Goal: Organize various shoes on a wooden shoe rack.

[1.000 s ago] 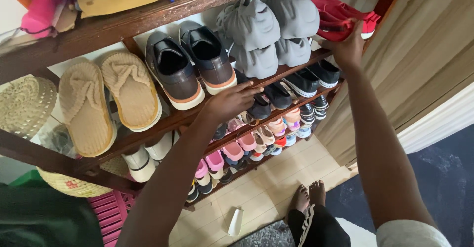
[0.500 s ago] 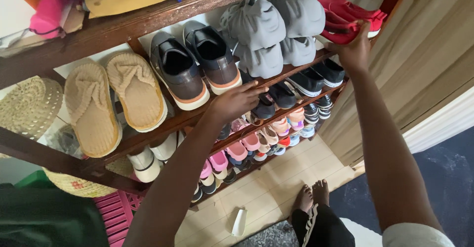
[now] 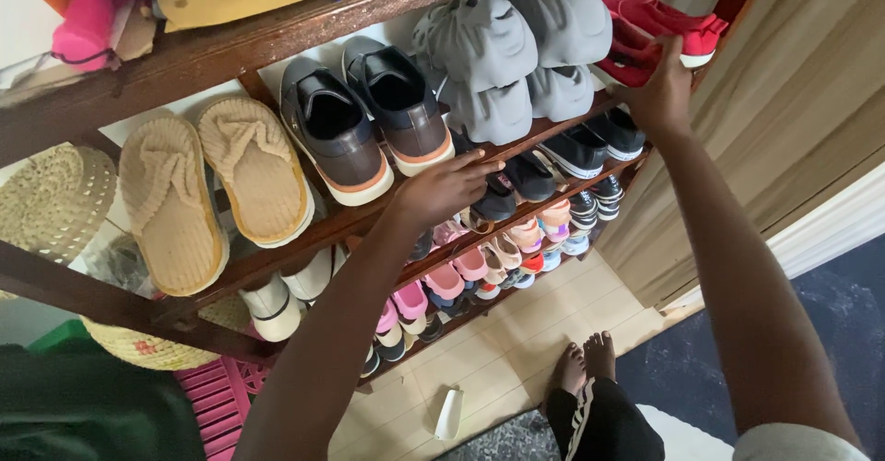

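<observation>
Reaching up to the far end of the wooden shoe rack (image 3: 304,230), the person's right hand (image 3: 659,92) is closed around the lower of two red shoes (image 3: 636,55), gripping it from beneath as it sits at the right end of the rack's upper tier, beside the stacked grey sneakers (image 3: 502,51). The left hand (image 3: 442,189) rests flat, fingers spread and holding nothing, on the front rail of that tier just below the dark slip-on shoes (image 3: 369,115), apparently as a brace. Shoes lean toe-down, so each pair shows at a glance. Beige knotted slippers (image 3: 217,189) lie left of the slip-ons. The right palm hides its grip; lower tiers are crowded and hard to sort, and the top shelf is cut off.
</observation>
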